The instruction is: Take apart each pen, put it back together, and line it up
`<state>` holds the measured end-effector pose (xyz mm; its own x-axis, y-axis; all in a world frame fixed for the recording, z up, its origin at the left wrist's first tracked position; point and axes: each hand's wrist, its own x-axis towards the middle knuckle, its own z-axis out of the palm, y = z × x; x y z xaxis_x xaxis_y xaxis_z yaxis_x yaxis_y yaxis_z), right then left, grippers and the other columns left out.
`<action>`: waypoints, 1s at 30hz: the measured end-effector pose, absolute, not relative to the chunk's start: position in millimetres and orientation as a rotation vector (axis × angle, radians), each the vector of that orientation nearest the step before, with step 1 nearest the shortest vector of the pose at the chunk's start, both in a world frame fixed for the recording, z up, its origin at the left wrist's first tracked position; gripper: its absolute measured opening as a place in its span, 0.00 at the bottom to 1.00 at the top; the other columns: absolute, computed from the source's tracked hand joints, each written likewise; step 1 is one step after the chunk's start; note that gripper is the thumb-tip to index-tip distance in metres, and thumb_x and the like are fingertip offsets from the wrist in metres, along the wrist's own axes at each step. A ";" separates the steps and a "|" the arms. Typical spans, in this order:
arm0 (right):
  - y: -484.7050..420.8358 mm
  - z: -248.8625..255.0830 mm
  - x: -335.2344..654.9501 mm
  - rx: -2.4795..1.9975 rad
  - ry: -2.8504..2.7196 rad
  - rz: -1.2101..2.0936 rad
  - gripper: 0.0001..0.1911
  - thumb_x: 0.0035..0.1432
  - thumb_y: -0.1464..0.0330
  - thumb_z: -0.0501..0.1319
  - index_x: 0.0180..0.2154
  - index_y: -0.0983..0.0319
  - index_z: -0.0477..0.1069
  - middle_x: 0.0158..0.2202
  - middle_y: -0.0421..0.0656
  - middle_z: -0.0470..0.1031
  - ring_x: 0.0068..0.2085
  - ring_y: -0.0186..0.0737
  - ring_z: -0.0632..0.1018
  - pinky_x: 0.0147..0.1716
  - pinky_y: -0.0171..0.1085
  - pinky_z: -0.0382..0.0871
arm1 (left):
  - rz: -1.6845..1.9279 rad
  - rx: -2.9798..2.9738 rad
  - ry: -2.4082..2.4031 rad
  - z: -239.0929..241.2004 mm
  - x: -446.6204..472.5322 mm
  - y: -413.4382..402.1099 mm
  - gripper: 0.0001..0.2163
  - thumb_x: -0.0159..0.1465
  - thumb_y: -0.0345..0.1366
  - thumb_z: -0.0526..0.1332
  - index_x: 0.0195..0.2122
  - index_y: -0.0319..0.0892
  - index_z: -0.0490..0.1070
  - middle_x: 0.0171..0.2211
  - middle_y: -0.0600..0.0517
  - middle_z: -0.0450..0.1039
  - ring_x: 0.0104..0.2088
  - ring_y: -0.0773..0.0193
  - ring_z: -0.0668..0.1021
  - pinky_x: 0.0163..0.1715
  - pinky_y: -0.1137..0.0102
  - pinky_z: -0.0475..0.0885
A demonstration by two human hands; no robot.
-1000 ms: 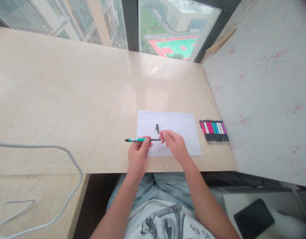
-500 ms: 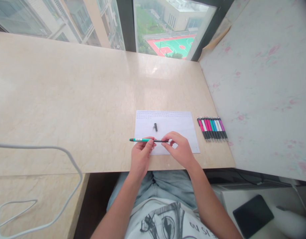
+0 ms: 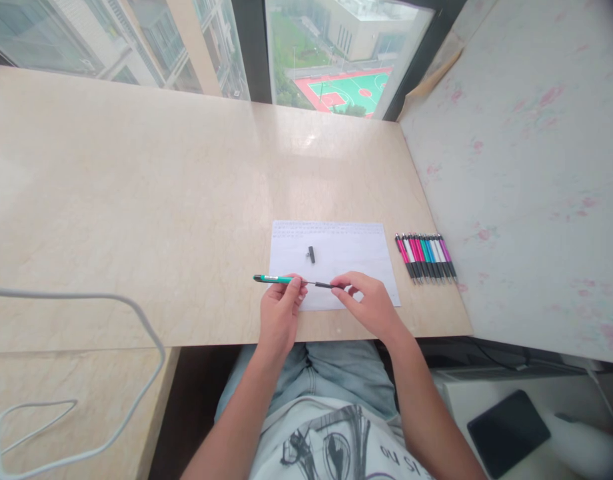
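Observation:
My left hand [image 3: 282, 303] pinches the green barrel of a pen [image 3: 271, 279], whose dark clicker end points left. Between the hands a thin refill [image 3: 309, 283] shows, running from the barrel to a black pen grip [image 3: 324, 285]. My right hand [image 3: 364, 300] is closed on that grip with thumb and fingertips. Both parts are held level just above a sheet of paper [image 3: 346, 250], which has rows of small marks along its top. On the paper, beyond my hands, lies a small black piece [image 3: 311, 255] whose kind I cannot make out.
Several pens [image 3: 425, 259] in pink, white, green, blue and purple lie in a row right of the paper. A floral wall [image 3: 526, 167] bounds the desk [image 3: 151, 200] on the right. A grey cable [image 3: 146, 327] loops at left. A dark tablet-like slab [image 3: 509, 433] lies lower right.
My hands have moved slightly apart. The black grip has slid right, away from the green barrel, and the thin refill now shows between them.

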<state>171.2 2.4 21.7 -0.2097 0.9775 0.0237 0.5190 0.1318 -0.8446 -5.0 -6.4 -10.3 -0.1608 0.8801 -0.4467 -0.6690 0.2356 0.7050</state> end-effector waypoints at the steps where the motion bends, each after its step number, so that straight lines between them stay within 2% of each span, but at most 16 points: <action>1: 2.2 21.4 175.8 -1.467 -1.847 0.969 0.07 0.61 0.68 0.61 0.39 0.59 0.77 0.38 0.44 0.81 0.37 0.41 0.80 0.36 0.39 0.76 | 1.402 0.244 1.060 -9.8 -6.2 -5.3 0.11 0.53 0.37 0.74 0.34 0.37 0.78 0.30 0.51 0.76 0.28 0.72 0.74 0.31 0.75 0.69; 3: 2.1 19.1 184.2 -1.526 -1.897 0.947 0.08 0.61 0.68 0.60 0.40 0.59 0.77 0.39 0.45 0.82 0.37 0.42 0.81 0.38 0.41 0.76 | 1.429 0.205 1.076 -8.6 -9.0 -2.9 0.12 0.52 0.36 0.74 0.34 0.37 0.78 0.29 0.52 0.76 0.28 0.72 0.74 0.30 0.76 0.69; 6: 3.5 13.5 189.9 -1.636 -1.868 0.835 0.08 0.61 0.69 0.59 0.39 0.60 0.77 0.39 0.46 0.81 0.37 0.43 0.80 0.35 0.41 0.76 | 1.458 0.167 1.081 -7.7 -12.8 -0.3 0.12 0.52 0.36 0.75 0.34 0.37 0.78 0.29 0.52 0.76 0.28 0.72 0.75 0.30 0.76 0.69; 8: 7.2 9.8 187.2 -1.702 -1.852 0.712 0.07 0.60 0.69 0.59 0.38 0.60 0.77 0.37 0.46 0.80 0.37 0.44 0.79 0.35 0.41 0.74 | 1.461 0.163 1.080 -8.0 -14.1 0.1 0.13 0.51 0.36 0.75 0.35 0.37 0.78 0.30 0.51 0.76 0.28 0.72 0.75 0.30 0.76 0.69; 11: 17.4 4.1 175.3 -1.778 -1.876 0.587 0.07 0.59 0.69 0.60 0.37 0.60 0.77 0.33 0.45 0.78 0.36 0.44 0.78 0.38 0.43 0.71 | 1.457 0.167 1.082 -8.5 -13.9 -0.5 0.13 0.51 0.36 0.75 0.35 0.37 0.78 0.30 0.51 0.76 0.28 0.72 0.75 0.31 0.75 0.69; 22: 47.6 -9.4 139.0 -1.843 -1.842 0.532 0.09 0.61 0.67 0.61 0.37 0.63 0.78 0.31 0.46 0.77 0.34 0.43 0.76 0.38 0.41 0.67 | 1.431 0.193 1.072 -6.0 -14.4 -0.8 0.12 0.52 0.36 0.74 0.34 0.37 0.78 0.30 0.51 0.77 0.28 0.73 0.74 0.32 0.74 0.69; 24: 41.8 -5.0 139.8 -1.776 -1.811 0.561 0.11 0.63 0.65 0.58 0.37 0.62 0.78 0.32 0.46 0.77 0.33 0.43 0.76 0.38 0.41 0.68 | 1.426 0.197 1.067 -6.4 -14.8 -1.2 0.11 0.52 0.36 0.74 0.34 0.37 0.78 0.30 0.51 0.76 0.28 0.73 0.74 0.32 0.75 0.69; 27: 29.3 5.4 140.5 -1.568 -1.722 0.806 0.16 0.69 0.63 0.52 0.39 0.60 0.78 0.35 0.46 0.79 0.36 0.41 0.77 0.36 0.38 0.69 | 1.415 0.218 1.068 -7.3 -13.9 -2.2 0.12 0.53 0.36 0.74 0.35 0.37 0.78 0.30 0.51 0.77 0.28 0.72 0.75 0.32 0.75 0.69; 30: 19.5 15.1 139.9 -1.398 -1.733 1.010 0.15 0.68 0.61 0.54 0.41 0.59 0.77 0.37 0.44 0.79 0.37 0.40 0.78 0.34 0.36 0.71 | 1.395 0.278 1.082 -8.0 -11.6 -3.3 0.11 0.53 0.37 0.74 0.35 0.38 0.78 0.30 0.51 0.77 0.28 0.71 0.75 0.33 0.74 0.69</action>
